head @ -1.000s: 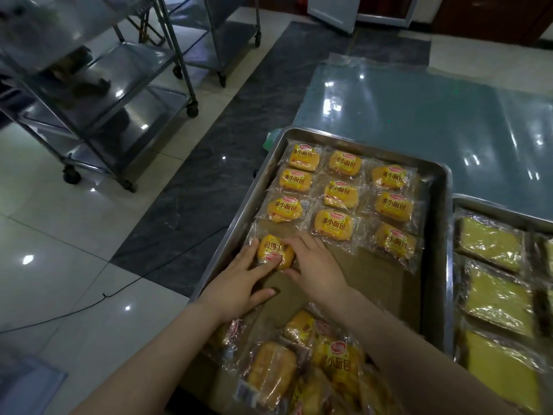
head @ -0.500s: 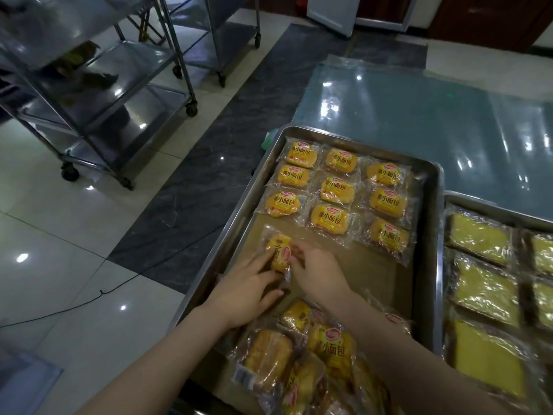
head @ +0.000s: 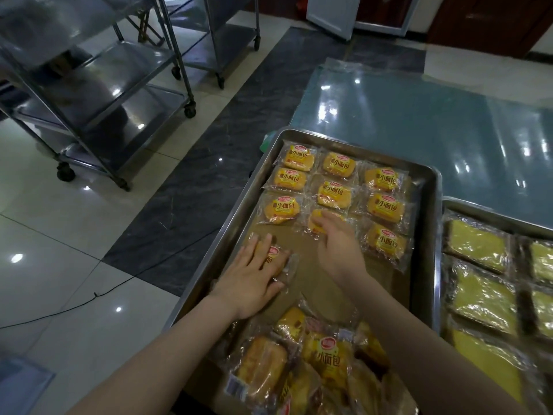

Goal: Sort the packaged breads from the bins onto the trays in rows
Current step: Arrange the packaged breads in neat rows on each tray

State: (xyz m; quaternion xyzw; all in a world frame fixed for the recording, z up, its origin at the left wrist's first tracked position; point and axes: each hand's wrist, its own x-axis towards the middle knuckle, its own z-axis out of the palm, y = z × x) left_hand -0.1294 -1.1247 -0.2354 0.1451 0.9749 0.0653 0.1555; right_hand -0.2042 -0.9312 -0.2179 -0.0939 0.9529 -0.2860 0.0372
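Observation:
A steel tray (head: 435,265) lined with brown paper holds several small packaged breads in yellow wrappers, laid in rows at its far end. My left hand (head: 250,280) lies flat with straight fingers on one packaged bread (head: 276,259) in the left column, just below the last row. My right hand (head: 336,242) reaches forward and touches another packaged bread (head: 314,224) in the middle column; its fingertips cover most of that pack. A loose heap of packaged breads (head: 326,357) lies at the tray's near end under my forearms.
A second steel tray (head: 490,209) to the right holds packaged pale yellow bread slices (head: 477,245). A glossy blue-grey table top (head: 419,121) lies beyond the trays. Steel wheeled racks (head: 98,94) stand on the tiled floor at left, and a black cable (head: 98,295) crosses the floor.
Both hands pinched one bread pack in the left column before. Now my left hand presses it flat, and my right hand has moved forward and right to a pack in the middle column.

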